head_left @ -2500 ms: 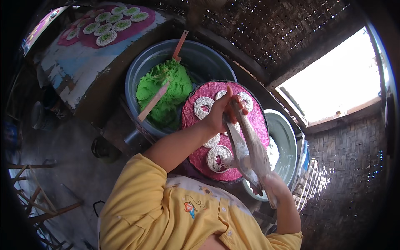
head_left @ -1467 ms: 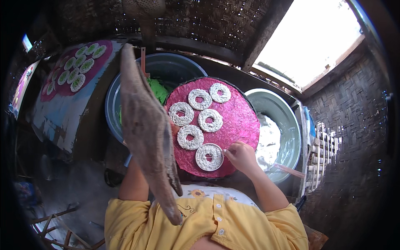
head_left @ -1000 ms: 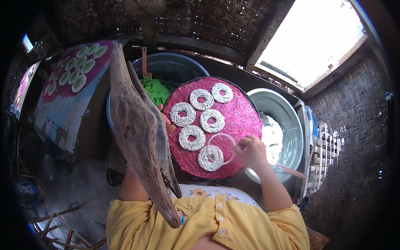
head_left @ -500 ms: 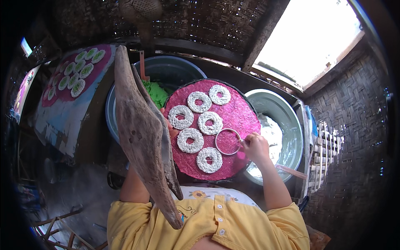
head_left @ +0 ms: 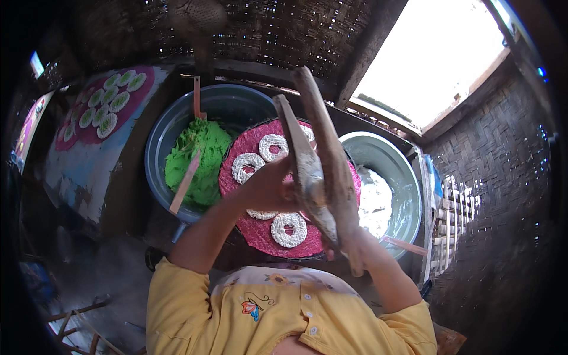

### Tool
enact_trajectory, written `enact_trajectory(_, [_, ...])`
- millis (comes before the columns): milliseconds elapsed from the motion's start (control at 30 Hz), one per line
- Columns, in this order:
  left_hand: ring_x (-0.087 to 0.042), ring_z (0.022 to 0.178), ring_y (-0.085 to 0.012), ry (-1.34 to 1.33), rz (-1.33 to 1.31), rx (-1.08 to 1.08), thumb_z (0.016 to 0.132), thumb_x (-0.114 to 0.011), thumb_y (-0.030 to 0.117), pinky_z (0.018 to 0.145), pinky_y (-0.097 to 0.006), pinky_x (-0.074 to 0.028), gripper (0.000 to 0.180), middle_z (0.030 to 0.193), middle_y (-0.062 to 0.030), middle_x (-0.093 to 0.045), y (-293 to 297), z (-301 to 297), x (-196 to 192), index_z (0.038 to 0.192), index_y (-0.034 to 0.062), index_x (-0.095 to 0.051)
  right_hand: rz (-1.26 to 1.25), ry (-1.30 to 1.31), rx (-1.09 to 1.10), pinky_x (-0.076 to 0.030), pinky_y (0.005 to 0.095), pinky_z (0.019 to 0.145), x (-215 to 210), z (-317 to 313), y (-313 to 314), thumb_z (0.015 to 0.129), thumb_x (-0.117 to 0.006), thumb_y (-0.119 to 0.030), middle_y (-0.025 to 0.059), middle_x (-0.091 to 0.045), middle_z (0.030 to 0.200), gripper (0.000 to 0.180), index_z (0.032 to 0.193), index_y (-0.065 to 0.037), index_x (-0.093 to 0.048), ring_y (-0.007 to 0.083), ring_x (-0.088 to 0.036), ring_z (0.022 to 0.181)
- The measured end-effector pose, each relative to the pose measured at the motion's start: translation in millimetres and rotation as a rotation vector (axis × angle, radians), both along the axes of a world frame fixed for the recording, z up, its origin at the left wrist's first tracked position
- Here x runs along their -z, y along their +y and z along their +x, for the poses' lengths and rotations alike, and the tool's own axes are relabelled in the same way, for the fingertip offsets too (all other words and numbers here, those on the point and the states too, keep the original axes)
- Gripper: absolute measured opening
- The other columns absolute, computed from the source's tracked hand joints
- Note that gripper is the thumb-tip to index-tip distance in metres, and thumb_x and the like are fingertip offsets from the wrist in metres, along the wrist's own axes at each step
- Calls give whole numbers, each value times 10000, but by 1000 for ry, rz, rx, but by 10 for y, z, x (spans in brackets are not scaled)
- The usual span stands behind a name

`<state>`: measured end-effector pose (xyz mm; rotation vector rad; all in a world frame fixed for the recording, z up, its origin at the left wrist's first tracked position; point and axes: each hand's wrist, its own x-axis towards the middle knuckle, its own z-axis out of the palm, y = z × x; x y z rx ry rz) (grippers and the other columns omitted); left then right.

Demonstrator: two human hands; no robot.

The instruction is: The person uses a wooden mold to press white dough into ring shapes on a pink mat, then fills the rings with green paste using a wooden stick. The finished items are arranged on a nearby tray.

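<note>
A round board with a bright pink surface (head_left: 260, 238) bears several white lumpy rings of dough or batter, such as the white ring (head_left: 289, 229) near its front edge. My left hand (head_left: 275, 184) reaches over its middle, its fingers hidden behind a forked piece of weathered wood (head_left: 334, 177). This wood crosses the view, its upper end unheld; whether either hand touches it I cannot tell. My right hand (head_left: 362, 245) is at the board's right front edge, mostly behind the wood, its grip hidden. A small arc of the thin ring mould (head_left: 304, 215) shows beside the wood.
Left stands a blue-grey basin (head_left: 155, 157) of bright green mass (head_left: 198, 148) with a wooden spatula (head_left: 186, 184). At right is a pale basin (head_left: 415, 177) with white batter (head_left: 376, 204) and a stick handle (head_left: 405, 244). Topped rings lie on a pink sheet (head_left: 94, 133) far left.
The wood has swung from the left to the middle, over the board. My left hand has come from the board's left edge to its middle. My right hand has moved down toward the front.
</note>
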<state>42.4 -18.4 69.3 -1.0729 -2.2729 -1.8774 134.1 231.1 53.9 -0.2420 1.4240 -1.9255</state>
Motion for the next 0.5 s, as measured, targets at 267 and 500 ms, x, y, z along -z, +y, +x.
enact_trajectory(267, [-564,1008,-289,-736,1309,981,899,-297,615,985,-462,-386,720,858,-61,-595,462,-937,4,1351,60,-369,87,-211,33,-477,381,773,-258,-42,503,882,-400,-588,171,-570,995,711,1264,11,-370,297,-591,909])
enact_trajectory(500, [-560,680,-186,-830,1458,615,932,-312,549,783,-410,-469,567,637,-9,-522,832,-1015,586,1222,113,-529,537,-190,111,-496,360,661,-419,-259,684,971,-238,-463,158,-608,828,589,1059,54,-507,234,-608,692])
